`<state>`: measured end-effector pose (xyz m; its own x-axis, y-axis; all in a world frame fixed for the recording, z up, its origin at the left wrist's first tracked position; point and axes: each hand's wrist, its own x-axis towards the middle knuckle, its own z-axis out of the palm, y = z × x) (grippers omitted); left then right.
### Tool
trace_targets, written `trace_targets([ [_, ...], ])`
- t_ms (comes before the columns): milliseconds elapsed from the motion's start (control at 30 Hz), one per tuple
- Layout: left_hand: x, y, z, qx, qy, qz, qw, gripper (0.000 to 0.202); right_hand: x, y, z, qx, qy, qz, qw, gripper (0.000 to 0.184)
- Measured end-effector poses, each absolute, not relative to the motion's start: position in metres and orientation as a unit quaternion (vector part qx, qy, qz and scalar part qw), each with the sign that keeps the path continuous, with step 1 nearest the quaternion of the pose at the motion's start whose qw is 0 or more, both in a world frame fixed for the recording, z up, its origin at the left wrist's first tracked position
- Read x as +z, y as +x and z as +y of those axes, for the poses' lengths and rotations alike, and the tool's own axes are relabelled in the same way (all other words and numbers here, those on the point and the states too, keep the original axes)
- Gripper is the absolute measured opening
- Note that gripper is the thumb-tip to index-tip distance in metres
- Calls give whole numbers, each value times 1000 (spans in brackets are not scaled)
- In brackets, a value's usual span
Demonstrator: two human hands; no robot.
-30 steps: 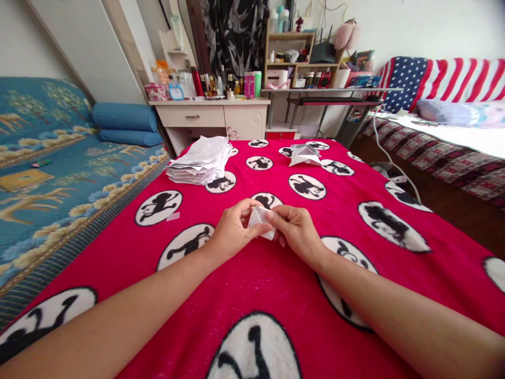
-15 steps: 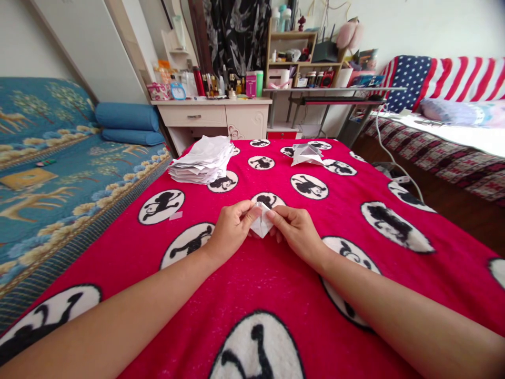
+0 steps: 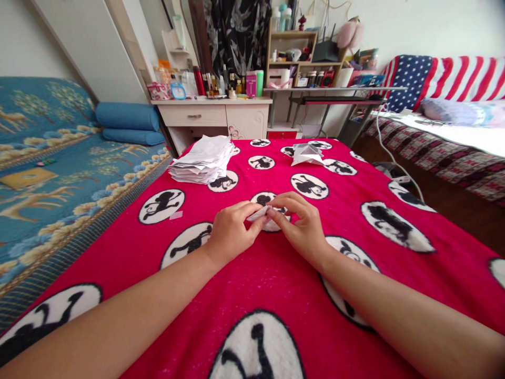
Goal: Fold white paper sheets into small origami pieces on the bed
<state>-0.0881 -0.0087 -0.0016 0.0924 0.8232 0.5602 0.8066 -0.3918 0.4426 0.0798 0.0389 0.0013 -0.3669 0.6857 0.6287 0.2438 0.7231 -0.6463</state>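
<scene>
A small folded piece of white paper [image 3: 259, 213] is held just above the red cloth, over one of its white ovals. My left hand [image 3: 232, 226] pinches it from the left between thumb and fingers. From the other side my right hand [image 3: 300, 221] closes on its right end, with thumb and fingertips together. The paper is tilted nearly edge-on, and the fingers cover part of it. Farther back on the cloth, a stack of white paper sheets [image 3: 203, 160] lies at the left. A folded white paper shape [image 3: 307, 154] stands at the back right.
The red cloth [image 3: 244, 295] with monkey-print ovals covers the table. A small pale paper scrap [image 3: 176, 215] lies left of my hands. A blue sofa [image 3: 71, 179] runs along the left, a cluttered white dresser [image 3: 205, 116] stands behind, and a bed [image 3: 445, 152] is at the right.
The small folded paper has turned from showing a diamond-shaped face to lying nearly edge-on. My right fingers have shifted up over its right end, and my left hand has rotated with it.
</scene>
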Motion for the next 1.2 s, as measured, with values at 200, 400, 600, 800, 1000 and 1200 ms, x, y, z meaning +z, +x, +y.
trace_targets([
  [200, 3, -87, -10, 438, 728, 527, -1, 20, 1, 80, 38, 194, -280, -814, 470, 11],
  [400, 7, -86, -13, 464, 737, 491, -24, 9, 2, 80, 35, 179, -271, -823, 466, 13],
  [600, 9, -85, -14, 466, 739, 487, -24, 9, 5, 80, 33, 171, -271, -825, 466, 12],
  [800, 9, -92, -12, 466, 731, 498, -37, 9, 4, 82, 36, 163, -289, -820, 466, 14],
  [1000, 3, -106, -4, 431, 711, 554, -39, 14, 1, 85, 44, 148, -369, -813, 425, 16],
  [1200, -2, -113, 3, 382, 701, 602, -20, 18, -1, 86, 48, 148, -438, -800, 383, 18],
])
